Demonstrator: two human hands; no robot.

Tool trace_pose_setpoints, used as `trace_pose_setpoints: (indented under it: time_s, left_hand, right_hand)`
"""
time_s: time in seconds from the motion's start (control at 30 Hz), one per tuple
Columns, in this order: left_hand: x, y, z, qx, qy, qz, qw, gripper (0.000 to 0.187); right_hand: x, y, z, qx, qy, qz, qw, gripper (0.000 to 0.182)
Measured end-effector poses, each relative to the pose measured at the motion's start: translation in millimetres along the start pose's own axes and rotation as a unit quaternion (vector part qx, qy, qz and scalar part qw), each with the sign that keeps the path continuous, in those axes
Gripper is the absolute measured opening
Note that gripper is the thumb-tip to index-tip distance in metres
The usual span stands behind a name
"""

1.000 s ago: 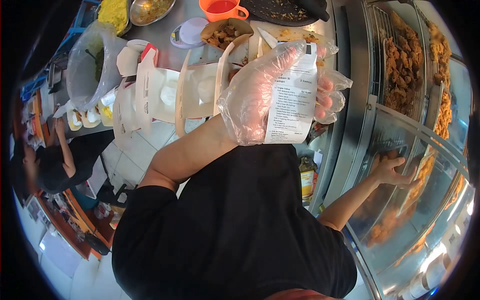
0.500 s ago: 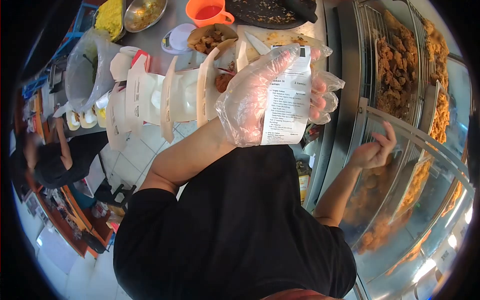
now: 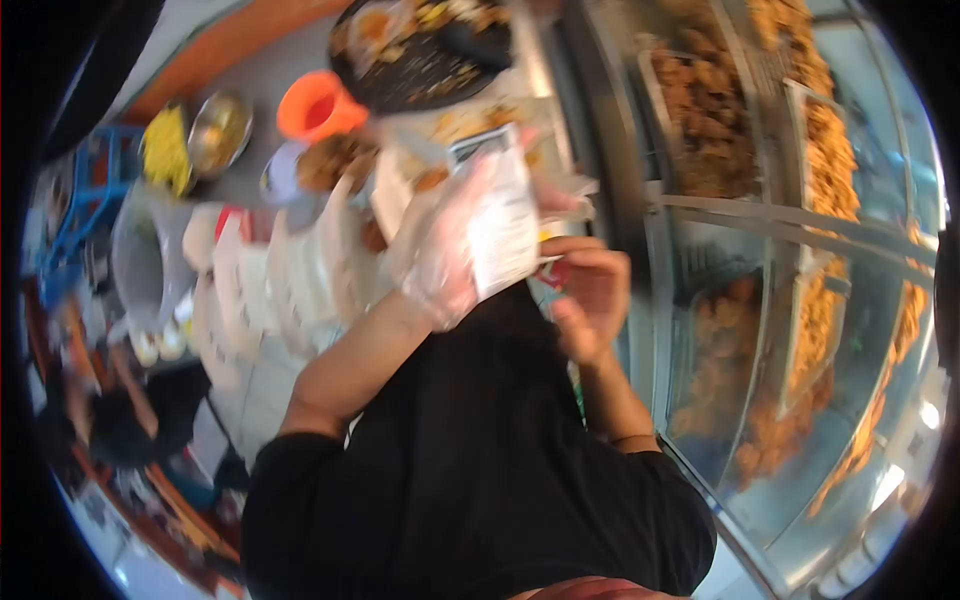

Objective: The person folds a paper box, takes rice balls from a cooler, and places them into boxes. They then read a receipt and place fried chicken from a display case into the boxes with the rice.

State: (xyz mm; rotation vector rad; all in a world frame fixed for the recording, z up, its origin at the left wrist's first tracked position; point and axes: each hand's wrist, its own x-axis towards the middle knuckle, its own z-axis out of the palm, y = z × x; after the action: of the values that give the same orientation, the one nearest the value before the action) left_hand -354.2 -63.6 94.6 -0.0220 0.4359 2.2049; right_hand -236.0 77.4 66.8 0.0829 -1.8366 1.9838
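My left hand (image 3: 447,240), in a clear plastic glove, is closed on a printed paper receipt (image 3: 508,228). The receipt lies upright along the palm, its text smeared by motion. Just to its right is my bare right hand (image 3: 597,300), fingers bent toward the gloved hand and thumb apart, with nothing seen between them. Left of the gloved hand stands a row of open white paper food boxes (image 3: 285,275). Past the fingertips, a cutting board (image 3: 440,130) carries food scraps.
On the right is a glass display case holding trays of fried chicken (image 3: 705,120). The counter bears an orange cup (image 3: 318,107), a metal bowl (image 3: 220,135), a dark stone plate (image 3: 400,70) and a plastic bag (image 3: 150,255). Another person (image 3: 135,410) is at far left.
My right hand has come from beside the display case to close by the receipt. My left hand still holds the receipt, now lower and further left, and the view has turned.
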Motion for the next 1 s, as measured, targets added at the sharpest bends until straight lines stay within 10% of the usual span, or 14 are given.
trace_pose_setpoints:
  time_s: [0.1, 0.2, 0.3, 0.43, 0.57, 1.0]
  left_hand:
    - [18, -12, 15, 0.113, 0.044, 0.000, 0.993, 0.062]
    - [54, -24, -4, 0.341, 0.021, -0.007, 0.940, 0.059]
    - [131, -22, -1, 0.373, 0.029, 0.202, 0.905, 0.054]
    - [258, 24, 69, 0.743, -0.007, 0.325, 0.584, 0.070]
    - [416, 15, 115, 0.766, -0.052, 0.408, 0.493, 0.073]
    - [613, -18, 197, 0.975, -0.011, 0.140, 0.173, 0.038]
  right_hand:
    - [-8, 8, -3, 0.111, 0.048, 0.115, 0.986, 0.055]
    - [-6, 5, -37, 0.038, 0.007, 0.171, 0.985, 0.020]
    - [-4, -9, -69, -0.142, -0.061, 0.205, 0.966, 0.023]
    - [-31, 11, -110, -0.229, -0.099, 0.217, 0.944, 0.029]
    - [-46, 18, -131, -0.209, -0.107, 0.266, 0.935, 0.033]
    - [-50, 23, -190, -0.219, -0.003, 0.308, 0.926, 0.023]
